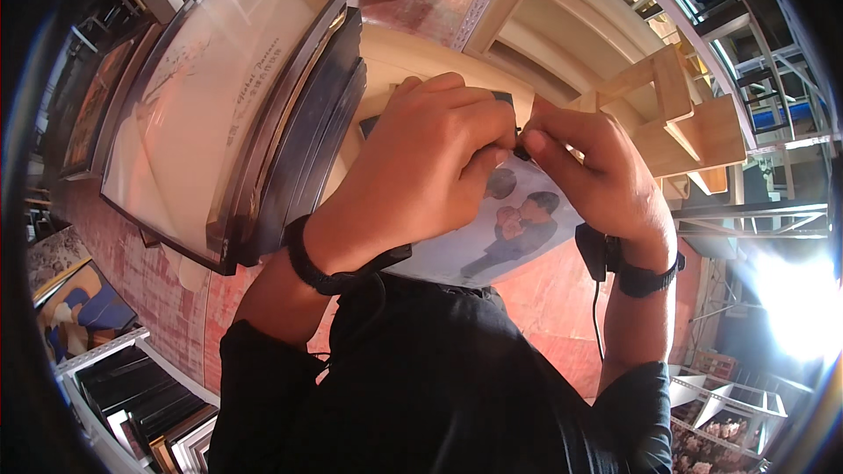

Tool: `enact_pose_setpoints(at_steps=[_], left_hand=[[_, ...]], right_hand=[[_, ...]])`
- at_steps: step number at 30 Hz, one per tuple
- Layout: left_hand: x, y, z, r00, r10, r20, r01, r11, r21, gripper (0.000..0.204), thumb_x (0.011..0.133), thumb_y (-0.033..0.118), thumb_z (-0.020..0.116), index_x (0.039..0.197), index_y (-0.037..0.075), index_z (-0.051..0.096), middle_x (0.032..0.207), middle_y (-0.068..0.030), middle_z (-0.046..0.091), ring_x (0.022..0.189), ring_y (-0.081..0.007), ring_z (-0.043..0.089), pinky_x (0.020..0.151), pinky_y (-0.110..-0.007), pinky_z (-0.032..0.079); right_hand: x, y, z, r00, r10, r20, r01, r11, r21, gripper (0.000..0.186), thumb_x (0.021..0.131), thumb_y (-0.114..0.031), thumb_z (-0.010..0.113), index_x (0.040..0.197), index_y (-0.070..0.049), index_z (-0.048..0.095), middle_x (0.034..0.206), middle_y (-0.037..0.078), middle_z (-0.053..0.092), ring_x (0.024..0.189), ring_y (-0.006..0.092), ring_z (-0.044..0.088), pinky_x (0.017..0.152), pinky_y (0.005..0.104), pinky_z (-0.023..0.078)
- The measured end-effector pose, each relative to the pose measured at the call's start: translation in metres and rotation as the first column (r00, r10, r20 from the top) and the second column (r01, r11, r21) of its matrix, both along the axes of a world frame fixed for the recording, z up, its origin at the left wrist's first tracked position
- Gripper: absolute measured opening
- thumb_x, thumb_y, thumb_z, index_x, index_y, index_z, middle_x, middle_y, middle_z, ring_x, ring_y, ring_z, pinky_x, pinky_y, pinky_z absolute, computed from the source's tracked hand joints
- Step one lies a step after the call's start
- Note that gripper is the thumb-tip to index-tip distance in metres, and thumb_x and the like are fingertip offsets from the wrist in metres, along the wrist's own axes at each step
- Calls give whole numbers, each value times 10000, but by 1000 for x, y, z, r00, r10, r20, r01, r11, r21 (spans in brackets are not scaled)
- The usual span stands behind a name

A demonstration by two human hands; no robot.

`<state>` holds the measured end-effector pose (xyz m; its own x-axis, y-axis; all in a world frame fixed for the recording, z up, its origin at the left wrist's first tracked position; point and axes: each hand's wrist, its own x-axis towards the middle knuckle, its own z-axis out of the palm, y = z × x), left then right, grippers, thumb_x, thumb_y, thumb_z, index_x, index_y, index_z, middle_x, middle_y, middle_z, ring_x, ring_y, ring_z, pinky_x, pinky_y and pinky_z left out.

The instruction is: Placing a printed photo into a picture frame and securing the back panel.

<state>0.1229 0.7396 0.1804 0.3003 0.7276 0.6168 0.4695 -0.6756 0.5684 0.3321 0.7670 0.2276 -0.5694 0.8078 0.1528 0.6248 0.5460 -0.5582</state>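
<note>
The right hand (601, 171) has its thumb and finger pinched tight on a small dark piece (521, 147), just above the middle of the frame. The left hand (430, 145) is right beside it. Its thumb and finger are bent in close to that piece, but I cannot tell if they grip it too.

A pale sheet (527, 233) with a picture of people on it is just under the hands, in the middle of the frame. Its near edge comes close to the dark clothes (430, 369). A black strip (375, 125) pokes out beside the left hand.

The piece is tiny, so it could slip out if the pinch goes loose. Then it might drop on the sheet, or down to the red floor (562, 307). If it is pushed hard, a fingertip could slide off and scratch or crease the sheet. The sheet could also bend if the person leans in.

A black cord (596, 325) hangs by the right wrist, and it could catch on an edge if that arm swings. At the upper left, a big frame (189, 123) and a stack of dark frames (312, 123) stand near the left arm. A bump from the elbow might knock them over.
</note>
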Motion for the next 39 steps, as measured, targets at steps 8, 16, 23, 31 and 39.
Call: enact_pose_setpoints(at_steps=[8, 16, 23, 31, 39], left_hand=[[3, 3, -4, 999, 37, -29, -38, 999, -29, 120, 759, 14, 699, 840, 50, 618, 812, -92, 627, 857, -332, 593, 799, -424, 423], [5, 5, -9, 998, 66, -25, -66, 998, -7, 135, 749, 31, 707, 827, 49, 598, 806, -93, 612, 851, -327, 587, 789, -428, 418], [7, 4, -2, 999, 42, -25, -41, 999, 24, 137, 748, 34, 706, 809, 60, 586, 794, -82, 603, 820, -323, 574, 751, -420, 416], [9, 0, 2, 998, 63, -25, -62, 997, 50, 137, 751, 42, 712, 812, 66, 591, 799, -70, 607, 813, -311, 574, 754, -413, 418], [8, 0, 1, 995, 64, -70, -60, 997, 56, 112, 773, 40, 699, 866, 78, 650, 827, -62, 617, 843, -297, 583, 774, -408, 417]], right_hand=[[-14, -2, -1, 1000, 6, -22, -6, 1000, -20, 83, 882, -71, 657, 869, 3, 623, 788, 187, 614, 836, 421, 589, 726, 453, 467], [-19, -13, -26, 992, -90, -91, 109, 969, 221, 55, 852, -7, 629, 823, 9, 584, 800, 197, 603, 812, 409, 583, 708, 456, 448], [-13, -15, -32, 979, -113, -168, 151, 960, 234, 38, 849, 1, 625, 853, -4, 587, 800, 169, 593, 792, 402, 579, 713, 452, 456], [-5, -18, -20, 986, -61, -156, 82, 989, 126, 33, 877, -14, 626, 877, 4, 598, 804, 171, 592, 779, 396, 583, 686, 437, 472], [2, -16, -11, 991, -27, -134, 32, 999, 32, 81, 910, -38, 629, 969, 14, 650, 847, 180, 628, 801, 380, 615, 712, 415, 487]])
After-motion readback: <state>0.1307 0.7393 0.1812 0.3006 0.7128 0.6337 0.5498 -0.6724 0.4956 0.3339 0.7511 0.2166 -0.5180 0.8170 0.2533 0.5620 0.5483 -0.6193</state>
